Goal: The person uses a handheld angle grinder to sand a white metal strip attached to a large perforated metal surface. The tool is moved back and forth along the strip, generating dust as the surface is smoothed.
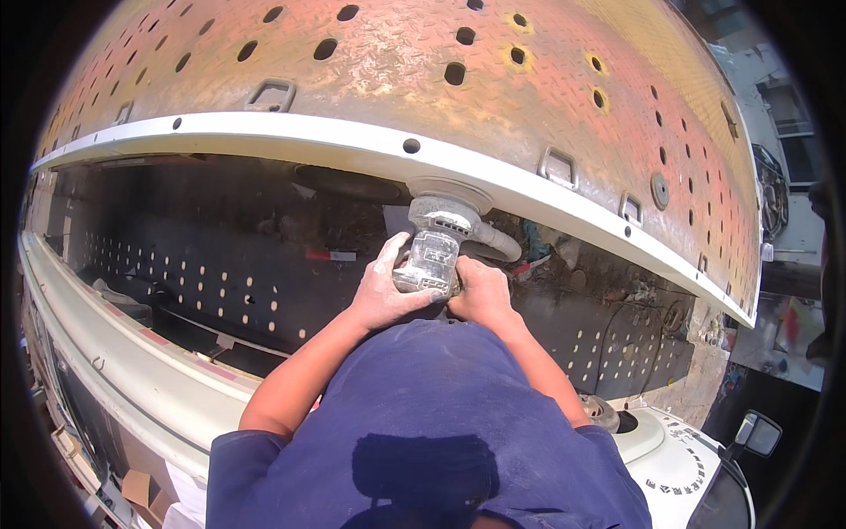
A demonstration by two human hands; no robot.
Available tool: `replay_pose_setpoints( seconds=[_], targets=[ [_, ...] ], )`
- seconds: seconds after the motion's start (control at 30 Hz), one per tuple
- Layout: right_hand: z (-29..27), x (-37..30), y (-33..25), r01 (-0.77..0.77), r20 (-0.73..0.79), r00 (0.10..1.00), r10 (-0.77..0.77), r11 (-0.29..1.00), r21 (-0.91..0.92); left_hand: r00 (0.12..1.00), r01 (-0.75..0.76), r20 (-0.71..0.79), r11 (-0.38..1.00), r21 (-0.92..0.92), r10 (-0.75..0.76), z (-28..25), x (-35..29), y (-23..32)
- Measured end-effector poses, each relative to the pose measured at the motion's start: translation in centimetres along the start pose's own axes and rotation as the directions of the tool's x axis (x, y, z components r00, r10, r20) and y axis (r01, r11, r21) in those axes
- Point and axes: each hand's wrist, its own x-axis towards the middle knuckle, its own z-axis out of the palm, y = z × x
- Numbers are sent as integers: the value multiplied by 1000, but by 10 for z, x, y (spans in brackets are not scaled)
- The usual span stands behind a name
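A dusty grey power sander (434, 254) is held out in front of my chest, its round pad (451, 191) up against the white side rail (317, 130) of a flatbed. My left hand (384, 286) wraps the left side of the sander body, with white dust over the fingers. On the other side my right hand (483, 289) is closed around the rear of the sander; part of its grip is hidden. A ribbed pale hose (496, 241) curves off the tool to the right, above my right hand.
Beyond the rail stretches a worn red-yellow metal deck (388, 70) with holes and metal loops (558, 167). Below it, a dark panel with pale holes (203, 282) and scattered debris show. A cream rail (150, 370) runs at left; a white vehicle (674, 458) with a mirror (758, 434) stands lower right.
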Motion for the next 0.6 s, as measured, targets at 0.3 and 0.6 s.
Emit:
replay_pose_setpoints(
  seconds=[0.3, 0.6],
  targets=[
    [4, -9, 14, 6, -39, 999, -7, 1000, -17, 1000, -13, -6, 999, -41, 13, 11, 9, -7],
    [12, 19, -22, 35, 46, 998, -35, 999, -14, 990, -83, -132, 981, -177, 60, -13, 1, -39]
  ],
)
